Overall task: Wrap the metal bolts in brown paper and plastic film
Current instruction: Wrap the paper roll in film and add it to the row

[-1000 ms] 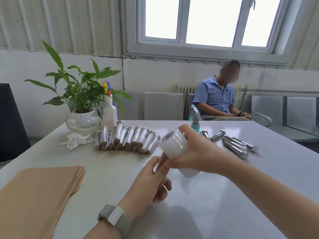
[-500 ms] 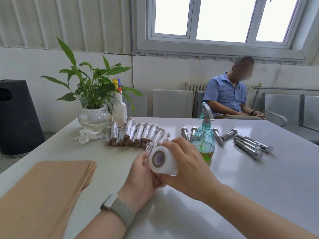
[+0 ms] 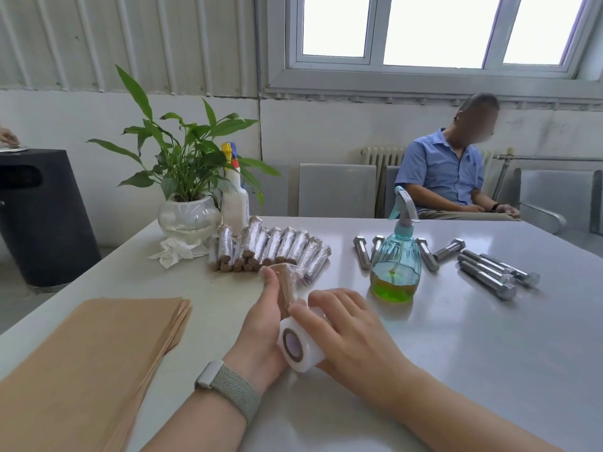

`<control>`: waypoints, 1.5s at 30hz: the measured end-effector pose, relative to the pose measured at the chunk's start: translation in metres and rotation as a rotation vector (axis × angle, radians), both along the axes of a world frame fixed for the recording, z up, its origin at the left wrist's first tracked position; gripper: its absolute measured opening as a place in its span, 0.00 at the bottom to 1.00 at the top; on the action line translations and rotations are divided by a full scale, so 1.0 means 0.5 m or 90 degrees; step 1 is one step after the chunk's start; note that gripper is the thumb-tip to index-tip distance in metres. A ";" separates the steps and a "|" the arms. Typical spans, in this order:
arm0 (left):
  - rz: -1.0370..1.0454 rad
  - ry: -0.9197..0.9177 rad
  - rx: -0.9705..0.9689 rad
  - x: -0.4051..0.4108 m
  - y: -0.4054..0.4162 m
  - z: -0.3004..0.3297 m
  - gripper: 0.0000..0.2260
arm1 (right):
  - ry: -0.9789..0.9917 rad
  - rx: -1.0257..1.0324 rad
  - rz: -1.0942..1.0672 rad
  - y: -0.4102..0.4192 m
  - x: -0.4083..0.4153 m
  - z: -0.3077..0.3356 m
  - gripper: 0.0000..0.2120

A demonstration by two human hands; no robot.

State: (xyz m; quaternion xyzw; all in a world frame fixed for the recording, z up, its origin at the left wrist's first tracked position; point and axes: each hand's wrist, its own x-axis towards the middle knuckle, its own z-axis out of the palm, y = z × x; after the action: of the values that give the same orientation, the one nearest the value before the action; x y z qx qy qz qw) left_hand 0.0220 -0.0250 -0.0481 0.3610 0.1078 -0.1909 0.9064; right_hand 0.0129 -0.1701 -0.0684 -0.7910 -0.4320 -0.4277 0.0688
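Bolt [image 3: 284, 290], rolled in brown paper, held just above the surface [image 3: 456, 337] near the front middle, long axis running from near end by the palm to far end tilted up and away toward the row of finished ones. Matte tan, ridged along the length, far end under a thin clear film that catches light; metal itself hidden. Left hand [image 3: 261, 324] curled round it from the left, thumb lying straight along the paper, grey band on the wrist. Right hand [image 3: 346, 327] curved over the film roll [image 3: 299, 345], fingers bent across its top, roll pressed against the bolt's near end. Roll white, short and fat, open brown core facing the camera, axis pointing toward the viewer.

Beyond, wrapped bolts [image 3: 270, 249] lying side by side in a shiny row, brown ends toward the camera. Right of them, bare bolts [image 3: 489, 272] scattered, silver, hex heads mostly toward the right and front; a few more partly behind the spray bottle [image 3: 396, 265], teal with green liquid low inside. Paper stack [image 3: 81, 363] at the left front. Plant [image 3: 187, 177] in a glass bowl at the far left corner, white bottle [image 3: 235, 197] just beside, crumpled tissue [image 3: 176, 251] in front. Person [image 3: 447, 174] in a blue shirt seated past the far edge.
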 end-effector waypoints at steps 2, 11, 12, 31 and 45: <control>0.003 0.025 0.003 0.001 0.006 -0.004 0.37 | -0.039 0.001 -0.003 0.003 -0.002 -0.006 0.15; 0.050 -0.031 -0.079 0.000 0.008 0.015 0.40 | -0.126 0.055 -0.007 -0.008 0.004 0.008 0.16; 0.053 -0.047 -0.099 0.000 0.009 0.016 0.38 | -0.129 0.069 -0.002 -0.009 0.005 0.010 0.18; 0.016 -0.154 -0.249 -0.011 0.025 0.030 0.24 | 0.030 0.289 0.041 0.004 -0.021 0.027 0.26; 0.129 -0.181 -0.131 0.000 0.014 0.028 0.19 | 0.243 0.545 0.083 0.018 -0.028 0.040 0.38</control>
State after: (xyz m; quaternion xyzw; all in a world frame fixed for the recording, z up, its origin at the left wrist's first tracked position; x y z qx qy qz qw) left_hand 0.0220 -0.0182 -0.0343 0.2770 -0.0052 -0.0556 0.9592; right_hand -0.0012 -0.1608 -0.0482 -0.7274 -0.2453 -0.4092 0.4933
